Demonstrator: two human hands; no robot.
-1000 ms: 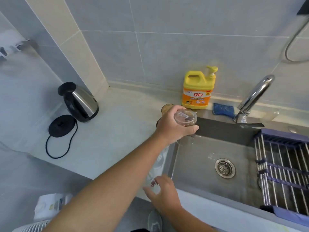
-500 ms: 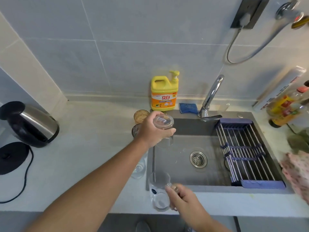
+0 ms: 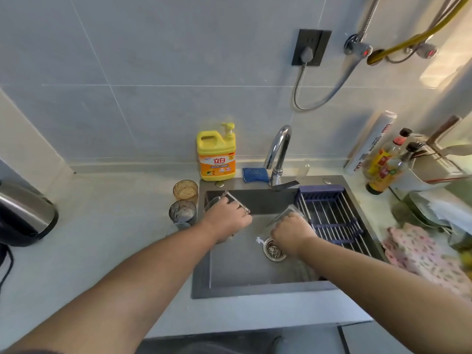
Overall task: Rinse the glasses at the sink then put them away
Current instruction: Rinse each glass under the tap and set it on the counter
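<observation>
Both hands are over the steel sink (image 3: 229, 272), each holding a clear glass. My left hand (image 3: 226, 218) grips a clear glass (image 3: 217, 199) tilted at the sink's back left corner. My right hand (image 3: 291, 232) grips a second clear glass (image 3: 287, 213) tilted above the drain (image 3: 273, 249), beside the rack. An amber glass (image 3: 185, 190) and a bluish-grey glass (image 3: 183, 213) stand upright on the counter just left of the sink. The chrome tap (image 3: 279, 152) rises behind the sink; no water stream is visible.
A blue roll-up drying rack (image 3: 332, 215) covers the sink's right side. Yellow dish soap (image 3: 216, 153) and a blue sponge (image 3: 255, 174) sit behind the sink. A kettle (image 3: 24, 213) stands far left. Bottles (image 3: 383, 164), dishes and a pink cloth (image 3: 424, 256) crowd the right counter.
My left hand moved its glass from the counter edge into the sink's back left corner. My right hand picked up the glass at the front rim and carried it over the drain. The view shifted right.
</observation>
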